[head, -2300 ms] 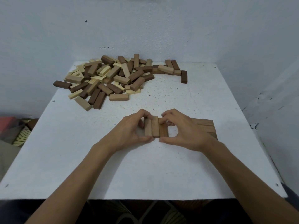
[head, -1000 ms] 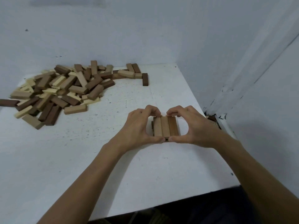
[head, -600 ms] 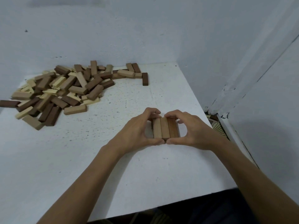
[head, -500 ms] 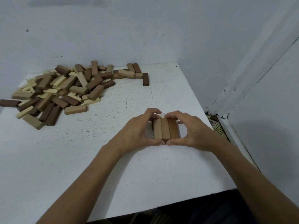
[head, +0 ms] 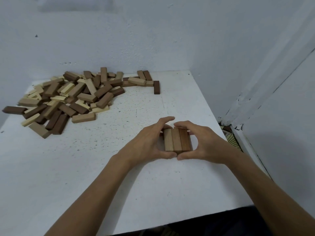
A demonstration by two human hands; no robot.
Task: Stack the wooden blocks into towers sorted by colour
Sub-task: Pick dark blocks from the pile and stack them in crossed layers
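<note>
"Squaring that layer, is it? Why do both hands cup it?"

"I judge so. The left hand and right hand curl round the three brown blocks on the near right part of the table. Thumbs press the near ends and fingertips hook over the far ends, so the blocks lie flush, side by side."

"Do they sit on the table itself?"

"A darker edge shows beneath the near ends, so they seem to rest on a lower layer. How many lie under, I cannot tell."

"And farther off?"

"A lone dark block lies by itself in the far middle. The mixed pile of pale, brown and dark blocks waits unsorted at the far left, well apart from the hands, so nothing there gets knocked."
</note>
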